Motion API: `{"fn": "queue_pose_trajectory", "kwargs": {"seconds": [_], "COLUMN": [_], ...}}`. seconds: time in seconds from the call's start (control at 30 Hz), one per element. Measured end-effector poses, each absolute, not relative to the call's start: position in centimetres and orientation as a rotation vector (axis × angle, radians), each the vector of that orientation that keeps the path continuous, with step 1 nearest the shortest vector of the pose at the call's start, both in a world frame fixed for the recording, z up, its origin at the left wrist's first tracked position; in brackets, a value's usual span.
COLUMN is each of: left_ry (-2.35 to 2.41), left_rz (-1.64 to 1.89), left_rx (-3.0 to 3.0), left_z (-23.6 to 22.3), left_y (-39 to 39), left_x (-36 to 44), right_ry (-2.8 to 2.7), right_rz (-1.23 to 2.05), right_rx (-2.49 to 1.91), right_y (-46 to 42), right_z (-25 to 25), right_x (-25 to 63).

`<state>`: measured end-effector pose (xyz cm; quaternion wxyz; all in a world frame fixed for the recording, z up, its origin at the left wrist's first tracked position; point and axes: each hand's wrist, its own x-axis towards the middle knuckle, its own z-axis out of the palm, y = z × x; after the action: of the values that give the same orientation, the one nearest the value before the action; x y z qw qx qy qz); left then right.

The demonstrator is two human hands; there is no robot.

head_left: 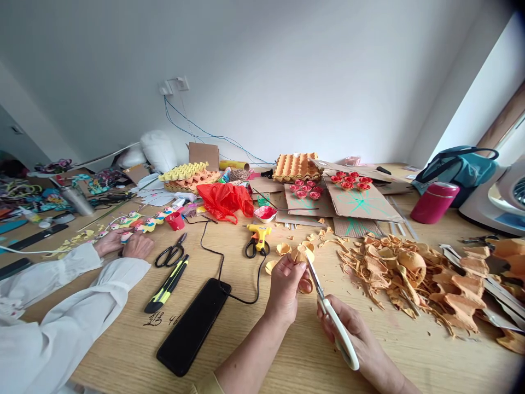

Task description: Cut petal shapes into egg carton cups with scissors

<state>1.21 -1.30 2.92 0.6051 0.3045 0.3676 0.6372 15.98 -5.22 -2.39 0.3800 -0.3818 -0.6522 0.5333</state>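
Note:
My left hand [287,287] is closed, pinching a small orange egg-carton cup [302,253] between thumb and fingers. In my right hand [355,331] is a pair of scissors with white handles [342,336]. Their blades point up and away, and the tips lie against the cup's edge; whether they are cutting into it I cannot tell. Close by on the table are more cut carton cups [283,249], partly hidden by my left hand. A yellow glue gun [259,236] stands just beyond, near black-handled scissors.
Torn carton scraps [385,273] are heaped at right. A black phone [194,325], a utility knife [167,284] and black scissors [170,253] lie at left. A co-worker's hands [137,245] handle painted carton pieces. Red paper flowers [348,180] sit on cardboard behind; a pink flask [435,202] stands right.

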Motion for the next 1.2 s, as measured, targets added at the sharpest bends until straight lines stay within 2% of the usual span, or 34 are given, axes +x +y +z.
{"fn": "queue_pose_trajectory", "kwargs": {"seconds": [0.33, 0.93, 1.2], "left_ry": [0.816, 0.821, 0.676], "left_rz": [1.447, 1.487, 1.567], "left_rx": [0.681, 0.725, 0.740], "left_z": [2.6, 2.6, 3.0], "left_y": [-1.3, -1.4, -0.6], "left_x": [1.2, 1.4, -0.2], "right_ry": [-1.621, -1.803, -1.863], "right_rz": [1.348, 0.988, 0.982], "right_rx": [-1.016, -1.112, -1.083], "right_y": [-5.4, -5.3, -5.2], "right_z": [-2.8, -1.7, -1.7], "right_x": [15.8, 15.5, 15.8]}}
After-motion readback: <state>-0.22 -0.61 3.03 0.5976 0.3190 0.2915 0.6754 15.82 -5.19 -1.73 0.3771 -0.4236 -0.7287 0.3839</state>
